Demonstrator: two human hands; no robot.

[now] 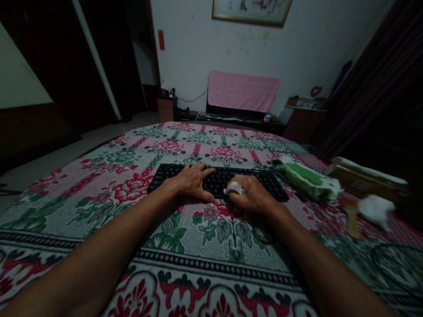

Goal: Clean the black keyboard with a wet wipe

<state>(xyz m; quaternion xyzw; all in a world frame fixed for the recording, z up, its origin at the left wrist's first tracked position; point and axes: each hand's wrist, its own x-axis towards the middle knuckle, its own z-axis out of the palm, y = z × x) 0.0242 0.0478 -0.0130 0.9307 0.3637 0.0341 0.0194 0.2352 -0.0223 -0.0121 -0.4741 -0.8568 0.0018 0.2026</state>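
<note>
A black keyboard [214, 181] lies lengthwise across the flowered bed cover. My left hand [194, 179] rests on its left half, fingers spread and thumb toward the near edge. Over the right half, my right hand [249, 193] is closed around a crumpled white wipe [234, 188], which pokes out between thumb and fingers. The wipe is at the keys; whether it presses on them I cannot tell. Both palms cover part of the keys. Under my right wrist a thin dark cable [262, 237] curves over the cover.
To the right lie a green-and-white wipes pack [306, 178], a gold box [363, 178], a wooden-handled brush [353, 220] and a crumpled white wad [376, 209]. A looped cable [393, 268] lies nearer. Beyond the bed, a pink cloth [243, 90] drapes a screen on a low cabinet.
</note>
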